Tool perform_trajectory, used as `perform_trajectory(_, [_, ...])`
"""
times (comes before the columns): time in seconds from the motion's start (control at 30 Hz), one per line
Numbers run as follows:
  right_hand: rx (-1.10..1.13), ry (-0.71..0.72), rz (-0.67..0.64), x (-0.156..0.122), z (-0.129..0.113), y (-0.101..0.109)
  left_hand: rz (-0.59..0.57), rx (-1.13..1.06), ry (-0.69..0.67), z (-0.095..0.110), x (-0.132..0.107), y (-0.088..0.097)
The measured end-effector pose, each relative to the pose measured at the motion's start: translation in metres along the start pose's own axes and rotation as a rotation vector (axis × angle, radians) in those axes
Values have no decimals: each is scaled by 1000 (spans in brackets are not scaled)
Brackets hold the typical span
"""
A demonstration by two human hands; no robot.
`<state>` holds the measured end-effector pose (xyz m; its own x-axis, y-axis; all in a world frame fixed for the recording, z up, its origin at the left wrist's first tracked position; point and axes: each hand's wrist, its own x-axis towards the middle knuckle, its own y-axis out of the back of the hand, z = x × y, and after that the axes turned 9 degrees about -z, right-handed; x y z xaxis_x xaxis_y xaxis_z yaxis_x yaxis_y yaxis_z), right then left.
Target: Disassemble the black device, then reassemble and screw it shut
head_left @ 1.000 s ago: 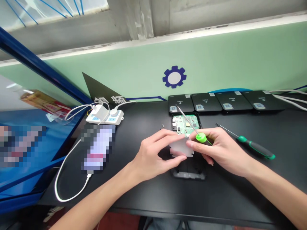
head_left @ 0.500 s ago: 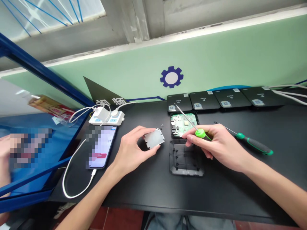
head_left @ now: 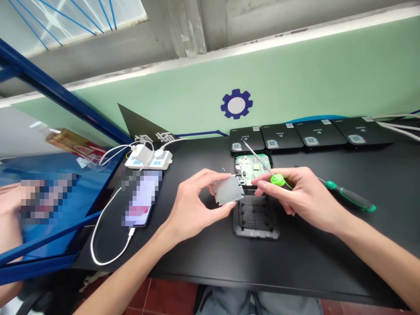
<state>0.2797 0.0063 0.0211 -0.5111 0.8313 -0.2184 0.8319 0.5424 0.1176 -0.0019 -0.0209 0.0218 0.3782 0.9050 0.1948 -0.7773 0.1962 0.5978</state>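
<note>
The left hand and right hand are apart but close, reaching in from either side over the black tabletop. The left hand grips a thin gray metal plate with notched edges between its thumb and fingers, holding it in the air. The right hand pinches a slim metal pick with a round green handle, its fingertips just beside the plate and its tip pointing away across a black case. Below the hands lies an open black plastic case back, ribbed inside. Just past it, a green circuit board sits in a black frame, partly under the plate's edge. To the right lies a green-and-black screwdriver. To the left, a phone with its screen blurred out lies on the tabletop, connected to a white cable. A couple of tiny screws lie near the board. Farther on are a white power strip with a plugged-in charger and a row of four closed black cases along a pale green wall.
</note>
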Motion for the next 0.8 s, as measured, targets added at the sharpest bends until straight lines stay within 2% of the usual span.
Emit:
perform_trajectory(0.13, [59, -13, -34, 2, 2, 0, -82, -64, -107, 7, 19, -14])
perform_trajectory(0.3, [120, -20, -23, 6, 3, 6, -106, -199, -111, 2, 31, -24])
perform_trajectory(0.4, [140, -26, -4, 6, 3, 7, -118, -426, -25, -6, 31, -25])
perform_trajectory(0.6, [169, -37, 10, 8, 7, 2, -216, -975, 241, -15, 25, -28])
perform_trajectory(0.7, [168, -29, 27, 8, 9, 1, -212, -1101, 294, -13, 23, -34])
perform_trajectory(0.8, [161, -24, 43, 8, 11, 2, -187, -1137, 299, -12, 22, -37])
